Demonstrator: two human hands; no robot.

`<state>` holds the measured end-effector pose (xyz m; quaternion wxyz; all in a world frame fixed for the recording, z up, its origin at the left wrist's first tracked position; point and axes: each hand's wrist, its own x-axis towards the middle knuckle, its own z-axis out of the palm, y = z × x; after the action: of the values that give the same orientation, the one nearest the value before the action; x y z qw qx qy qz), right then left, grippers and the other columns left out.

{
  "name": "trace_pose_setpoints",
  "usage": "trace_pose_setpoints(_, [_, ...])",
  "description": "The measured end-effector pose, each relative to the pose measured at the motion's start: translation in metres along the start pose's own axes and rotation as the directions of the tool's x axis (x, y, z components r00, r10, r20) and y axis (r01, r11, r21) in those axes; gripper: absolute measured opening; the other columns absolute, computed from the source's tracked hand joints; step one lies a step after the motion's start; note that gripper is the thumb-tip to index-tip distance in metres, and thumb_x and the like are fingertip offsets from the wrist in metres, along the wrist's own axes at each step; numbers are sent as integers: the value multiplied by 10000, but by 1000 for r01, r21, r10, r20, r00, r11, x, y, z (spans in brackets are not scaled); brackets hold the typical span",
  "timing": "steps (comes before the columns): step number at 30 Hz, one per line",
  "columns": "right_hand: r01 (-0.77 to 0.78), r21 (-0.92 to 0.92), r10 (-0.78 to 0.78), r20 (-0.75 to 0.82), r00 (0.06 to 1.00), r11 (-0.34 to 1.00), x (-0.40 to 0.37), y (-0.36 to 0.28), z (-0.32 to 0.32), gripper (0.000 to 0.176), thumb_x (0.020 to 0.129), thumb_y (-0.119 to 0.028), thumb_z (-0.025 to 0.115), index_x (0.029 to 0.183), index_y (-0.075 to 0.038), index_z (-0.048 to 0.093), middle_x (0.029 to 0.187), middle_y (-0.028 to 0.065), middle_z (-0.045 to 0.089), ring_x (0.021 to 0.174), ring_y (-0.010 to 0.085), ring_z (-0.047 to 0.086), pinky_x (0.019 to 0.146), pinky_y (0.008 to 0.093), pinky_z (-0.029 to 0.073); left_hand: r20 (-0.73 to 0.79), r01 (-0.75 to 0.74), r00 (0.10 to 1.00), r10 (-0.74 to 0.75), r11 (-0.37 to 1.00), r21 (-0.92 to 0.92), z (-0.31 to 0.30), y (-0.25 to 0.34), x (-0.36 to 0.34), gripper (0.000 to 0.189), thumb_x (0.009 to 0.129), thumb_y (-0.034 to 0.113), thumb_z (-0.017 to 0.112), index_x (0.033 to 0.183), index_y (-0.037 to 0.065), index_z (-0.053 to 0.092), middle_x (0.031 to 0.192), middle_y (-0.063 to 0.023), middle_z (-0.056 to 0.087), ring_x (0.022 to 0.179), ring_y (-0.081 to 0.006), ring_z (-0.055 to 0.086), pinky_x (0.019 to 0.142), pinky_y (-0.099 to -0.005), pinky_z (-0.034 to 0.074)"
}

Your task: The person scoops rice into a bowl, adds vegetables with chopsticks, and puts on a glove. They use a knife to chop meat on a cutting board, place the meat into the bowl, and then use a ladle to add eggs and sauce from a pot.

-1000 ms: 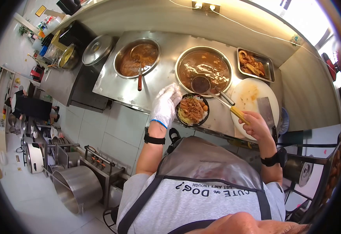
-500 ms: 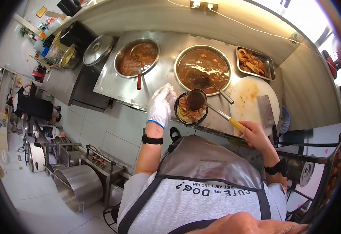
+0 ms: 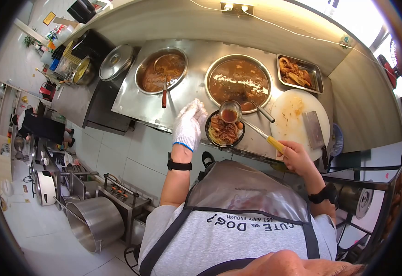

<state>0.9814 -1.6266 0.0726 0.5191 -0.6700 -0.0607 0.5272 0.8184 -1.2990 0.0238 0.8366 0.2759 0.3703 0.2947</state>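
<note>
My right hand [image 3: 295,156] is closed round the yellow handle of a ladle [image 3: 256,126], whose cup holds a little brown sauce and hangs over the far rim of a black bowl [image 3: 225,130]. The bowl stands at the counter's front edge, filled with shredded brown meat, pale yellow strips and white rice at one side. Just left of it is my left hand [image 3: 189,124] in a white knit glove, fingers stretched forward and close together, thumb side near the rim. Behind the ladle sits a round pot of brown stew [image 3: 238,83] with another utensil's handle leaning out.
A second stew pot [image 3: 159,71] with a red-handled ladle [image 3: 164,94] is set in the steel counter [image 3: 191,55]. At right are a white cutting board [image 3: 293,115] with a cleaver [image 3: 313,131] and a tray of braised pieces [image 3: 297,72]. A person in dark clothes [image 3: 44,131] is far left.
The ladle has turned from tipped over the bowl to nearly level, its inside now showing, and shifted slightly away from me. My left hand and the bowl have stayed put.
</note>
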Motion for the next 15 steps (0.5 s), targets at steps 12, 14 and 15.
trace_pose_setpoints(12, [45,237,-43,-15,999,971,47,0,2,392,981,-147,456,1346,-9,487,904,33,542,523,20,344,416,162,287,100,136,986,-131,990,-41,7,-8,-1,269,966,123,547,1221,36,560,1080,-98,623,962,-209,625,843,-341,552])
trace_pose_setpoints(14, [85,134,-78,-54,995,987,69,10,3,402,969,-147,476,1348,-12,487,908,54,556,544,53,410,448,199,349,132,168,979,-157,983,-72,8,-13,2,257,974,126,530,1213,37,562,1078,-101,624,979,-218,627,851,-354,556])
trace_pose_setpoints(15, [114,24,-112,-85,990,993,82,18,3,414,957,-146,495,1349,-14,486,911,75,570,565,87,475,479,236,410,153,212,969,-195,972,-100,6,-17,7,250,979,133,523,1207,38,564,1068,-100,630,978,-226,632,854,-364,560])
